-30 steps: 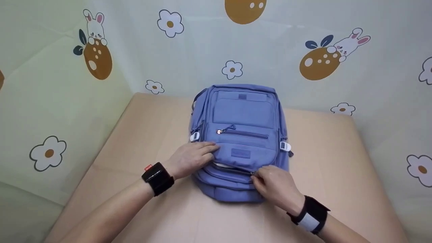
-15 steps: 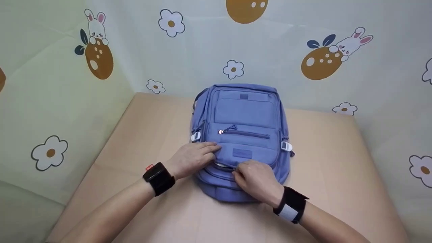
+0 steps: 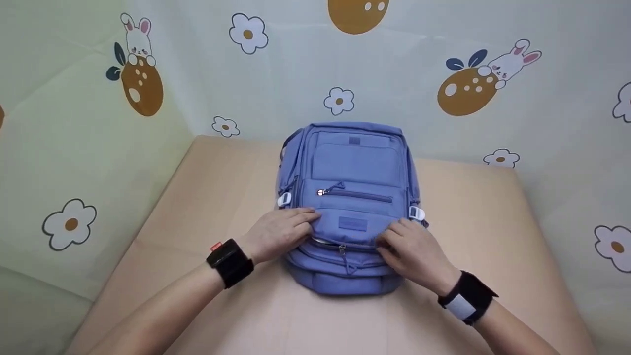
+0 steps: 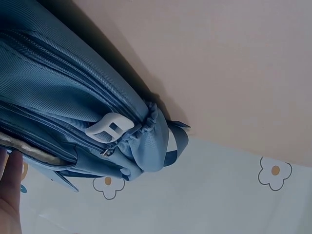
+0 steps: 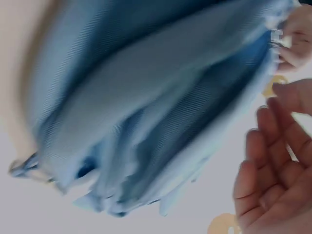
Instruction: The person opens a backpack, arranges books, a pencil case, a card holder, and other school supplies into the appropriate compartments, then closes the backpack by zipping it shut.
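Note:
A blue backpack (image 3: 357, 165) lies front up. My left hand (image 3: 281, 231) grips its lower left edge, fingers on the front; the thumb is mostly hidden in the head view. In the left wrist view a finger (image 4: 10, 183) meets the edge beside a pale lining. A metal zipper slider (image 3: 342, 249) with a cord pull (image 3: 350, 267) sits midway along the lower front zip, and a short gap (image 3: 323, 241) shows to its left. My right hand (image 3: 416, 251) is at the lower right side with loosely bent fingers; in the right wrist view they hold nothing.
The beige table (image 3: 207, 197) reaches out on both sides of the backpack. Behind it hangs a pale printed curtain (image 3: 291, 74). White buckles (image 3: 416, 213) sit on the backpack's sides, and a smaller front zip (image 3: 355, 196) runs higher up.
My right hand drew the zipper slider leftward, narrowing the gap, then let go and moved back to the right side. My left hand has stayed in place.

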`<action>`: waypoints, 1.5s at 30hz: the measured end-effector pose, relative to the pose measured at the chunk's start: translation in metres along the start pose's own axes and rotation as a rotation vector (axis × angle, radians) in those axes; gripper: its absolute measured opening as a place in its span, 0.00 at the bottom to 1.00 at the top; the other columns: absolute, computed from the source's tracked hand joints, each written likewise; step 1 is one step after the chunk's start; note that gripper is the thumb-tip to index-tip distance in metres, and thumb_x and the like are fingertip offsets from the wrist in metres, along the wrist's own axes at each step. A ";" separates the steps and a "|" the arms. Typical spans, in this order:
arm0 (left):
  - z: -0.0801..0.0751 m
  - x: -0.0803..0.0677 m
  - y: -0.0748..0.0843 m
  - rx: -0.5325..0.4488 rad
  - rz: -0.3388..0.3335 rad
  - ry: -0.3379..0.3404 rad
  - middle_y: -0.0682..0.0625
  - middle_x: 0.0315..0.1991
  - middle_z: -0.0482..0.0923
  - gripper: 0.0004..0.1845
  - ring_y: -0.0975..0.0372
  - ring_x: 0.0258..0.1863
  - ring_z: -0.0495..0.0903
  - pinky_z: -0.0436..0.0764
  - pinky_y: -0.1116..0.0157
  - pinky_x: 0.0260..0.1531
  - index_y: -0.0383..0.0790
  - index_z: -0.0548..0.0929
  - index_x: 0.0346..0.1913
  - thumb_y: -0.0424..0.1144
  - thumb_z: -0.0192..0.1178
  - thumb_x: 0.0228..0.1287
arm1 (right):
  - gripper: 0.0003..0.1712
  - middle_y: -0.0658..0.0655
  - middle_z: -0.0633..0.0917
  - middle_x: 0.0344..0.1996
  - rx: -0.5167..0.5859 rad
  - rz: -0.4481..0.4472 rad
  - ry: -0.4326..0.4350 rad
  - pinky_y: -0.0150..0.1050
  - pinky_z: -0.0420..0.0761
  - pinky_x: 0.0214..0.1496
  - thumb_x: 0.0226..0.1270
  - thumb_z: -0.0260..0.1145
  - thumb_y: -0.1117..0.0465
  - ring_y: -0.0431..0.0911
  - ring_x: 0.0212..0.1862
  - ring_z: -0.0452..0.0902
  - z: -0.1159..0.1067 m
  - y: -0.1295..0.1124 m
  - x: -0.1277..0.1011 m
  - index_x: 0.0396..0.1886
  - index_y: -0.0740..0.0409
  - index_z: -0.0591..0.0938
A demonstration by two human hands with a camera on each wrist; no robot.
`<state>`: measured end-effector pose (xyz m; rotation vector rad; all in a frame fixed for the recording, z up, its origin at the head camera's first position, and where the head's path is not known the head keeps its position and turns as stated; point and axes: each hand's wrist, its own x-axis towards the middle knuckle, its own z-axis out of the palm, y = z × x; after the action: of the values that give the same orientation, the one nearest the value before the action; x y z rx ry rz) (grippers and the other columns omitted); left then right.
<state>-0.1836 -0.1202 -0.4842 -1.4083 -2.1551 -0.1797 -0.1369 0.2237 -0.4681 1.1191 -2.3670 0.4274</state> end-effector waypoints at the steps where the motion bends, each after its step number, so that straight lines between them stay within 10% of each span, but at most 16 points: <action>1: 0.000 0.000 0.000 -0.005 -0.001 0.007 0.44 0.61 0.82 0.03 0.54 0.61 0.81 0.77 0.62 0.61 0.37 0.82 0.39 0.30 0.58 0.69 | 0.11 0.48 0.80 0.33 -0.016 -0.014 -0.011 0.41 0.71 0.35 0.55 0.76 0.62 0.46 0.36 0.74 0.002 0.002 -0.003 0.37 0.51 0.83; 12: 0.001 0.001 0.005 -0.070 -0.016 0.077 0.42 0.58 0.83 0.03 0.52 0.59 0.82 0.79 0.58 0.60 0.37 0.82 0.39 0.32 0.60 0.69 | 0.11 0.49 0.80 0.32 -0.089 -0.069 0.002 0.43 0.72 0.34 0.53 0.77 0.63 0.49 0.35 0.74 0.020 0.007 -0.007 0.32 0.52 0.82; 18: -0.011 0.020 0.030 0.006 -0.071 0.097 0.53 0.31 0.80 0.08 0.59 0.29 0.78 0.78 0.64 0.27 0.43 0.84 0.29 0.41 0.66 0.65 | 0.11 0.48 0.80 0.31 -0.047 -0.045 0.036 0.42 0.73 0.34 0.52 0.76 0.66 0.47 0.35 0.75 0.019 0.006 -0.008 0.31 0.52 0.81; 30: -0.003 0.060 0.085 0.011 -0.511 -0.307 0.60 0.09 0.63 0.34 0.64 0.08 0.64 0.63 0.61 0.06 0.50 0.65 0.11 0.66 0.61 0.66 | 0.11 0.47 0.80 0.30 -0.047 0.000 0.062 0.42 0.75 0.34 0.51 0.76 0.66 0.45 0.34 0.75 0.018 0.003 -0.008 0.30 0.52 0.82; 37: 0.004 0.056 0.078 -0.188 -0.613 -0.289 0.60 0.16 0.74 0.16 0.65 0.14 0.70 0.70 0.63 0.12 0.50 0.83 0.22 0.49 0.65 0.68 | 0.10 0.47 0.78 0.28 -0.034 0.011 0.065 0.43 0.74 0.33 0.52 0.75 0.66 0.46 0.33 0.73 0.019 0.002 -0.008 0.29 0.52 0.81; 45: -0.010 0.044 0.077 -0.202 -0.565 -0.223 0.61 0.20 0.77 0.10 0.67 0.16 0.73 0.70 0.66 0.13 0.50 0.84 0.28 0.43 0.63 0.69 | 0.10 0.48 0.79 0.30 -0.021 0.020 0.049 0.43 0.76 0.35 0.53 0.76 0.66 0.47 0.34 0.74 0.019 0.003 -0.011 0.30 0.52 0.81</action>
<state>-0.1254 -0.0547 -0.4676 -0.9140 -2.7450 -0.4796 -0.1391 0.2239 -0.4897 1.0648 -2.3365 0.4311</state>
